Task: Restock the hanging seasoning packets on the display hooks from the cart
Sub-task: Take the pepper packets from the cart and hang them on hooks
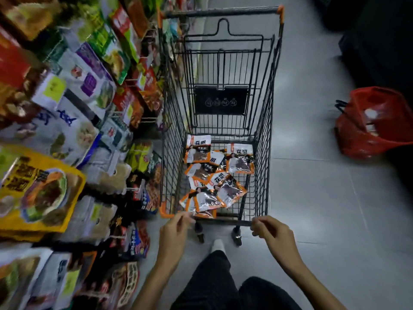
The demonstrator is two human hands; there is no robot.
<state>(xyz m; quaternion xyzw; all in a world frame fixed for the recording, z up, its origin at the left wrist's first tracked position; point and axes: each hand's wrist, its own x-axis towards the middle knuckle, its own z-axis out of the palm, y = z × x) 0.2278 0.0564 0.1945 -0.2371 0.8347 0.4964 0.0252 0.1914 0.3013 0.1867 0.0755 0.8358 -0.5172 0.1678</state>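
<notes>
Though near hands [174, 233], packets [214, 175] beyond.

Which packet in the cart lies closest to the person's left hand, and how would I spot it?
Find the black wire cart in the aisle and look down at the heap of orange-edged seasoning packets on its floor. The one you want lies at the near left corner, just beyond the left hand. Unlike its neighbours, it touches the cart's near rim.

Both hands [173, 233] [273, 234] at cart [266, 121] rim; orange seasoning packets [214, 177] inside; packet display [67, 130] left.
</notes>
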